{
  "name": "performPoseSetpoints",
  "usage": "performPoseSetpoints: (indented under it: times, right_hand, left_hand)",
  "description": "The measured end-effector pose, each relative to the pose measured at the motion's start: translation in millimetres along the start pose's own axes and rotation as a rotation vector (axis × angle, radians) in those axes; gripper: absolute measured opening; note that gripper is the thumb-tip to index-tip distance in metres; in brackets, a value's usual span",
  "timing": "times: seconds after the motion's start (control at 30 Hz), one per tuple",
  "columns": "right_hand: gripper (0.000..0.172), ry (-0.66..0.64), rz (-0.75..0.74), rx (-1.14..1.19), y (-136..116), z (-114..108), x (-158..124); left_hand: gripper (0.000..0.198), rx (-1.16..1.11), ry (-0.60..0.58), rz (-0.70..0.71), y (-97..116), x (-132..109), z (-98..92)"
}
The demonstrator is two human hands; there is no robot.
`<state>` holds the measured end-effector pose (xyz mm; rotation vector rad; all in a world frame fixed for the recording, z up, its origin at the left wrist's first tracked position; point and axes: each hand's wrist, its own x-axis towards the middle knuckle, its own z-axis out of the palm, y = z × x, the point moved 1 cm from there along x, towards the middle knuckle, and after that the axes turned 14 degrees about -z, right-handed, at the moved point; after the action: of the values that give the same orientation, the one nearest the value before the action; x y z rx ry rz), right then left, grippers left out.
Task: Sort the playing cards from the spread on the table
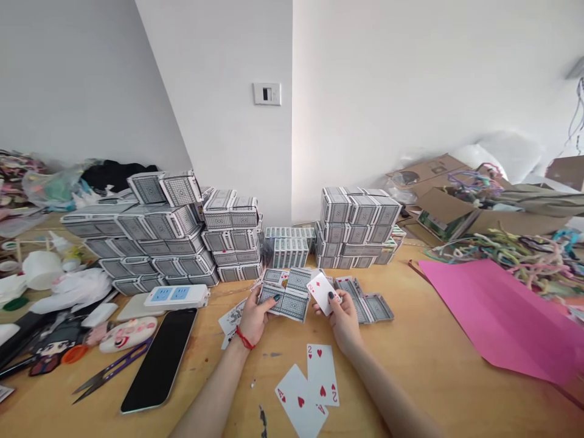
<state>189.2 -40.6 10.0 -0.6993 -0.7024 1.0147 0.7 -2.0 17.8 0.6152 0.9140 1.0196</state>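
My left hand (255,317) grips a folded piece made of playing cards (295,304), grey-patterned backs outward, with the thumb on top. Pinched in my right hand (342,319) is a playing card, a two of diamonds (322,292), close to the right edge of that piece. Another folded card piece (378,307) lies on the table just beyond my right hand. A joker card (230,321) rests partly beneath my left wrist. Nearer me, a two of hearts (322,368) and an ace of hearts (296,401) lie face up and overlap.
Stacked card blocks stand at the left (150,228), centre-left (232,234) and right (358,228). Card packs (289,249) sit between them. At the left lie a phone (159,359), scissors (112,372) and a power strip (176,296). Pink paper (506,322) and yarn (515,261) occupy the right.
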Motion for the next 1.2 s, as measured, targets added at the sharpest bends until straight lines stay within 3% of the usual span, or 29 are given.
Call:
performPoseSetpoints:
  times: [0.13, 0.43, 0.57, 0.73, 1.2]
  right_hand:
    - [0.032, 0.055, -0.036, -0.074, 4.4, -6.1, 1.1]
    - [0.034, 0.013, -0.042, -0.242, 6.9, -4.2, 0.1]
    - [0.033, 0.055, -0.057, -0.255, 7.0, -5.5, 0.1]
    - [0.03, 0.001, -0.048, -0.261, 4.4, -3.4, -1.0]
    - [0.036, -0.02, -0.017, -0.462, 4.4, -5.9, -0.4]
  left_hand:
    - [0.038, 0.031, 0.025, -0.007, -1.2, 1.7, -2.0]
    - [0.037, 0.054, 0.032, 0.003, -1.9, 2.3, -1.8]
    - [0.034, 0.046, 0.04, 0.008, -2.5, 3.2, -3.1]
    - [0.034, 0.081, 0.031, 0.015, -3.3, 4.1, -3.4]
    - [0.042, 0.283, 0.135, 0.199, -3.6, 2.1, -5.8]
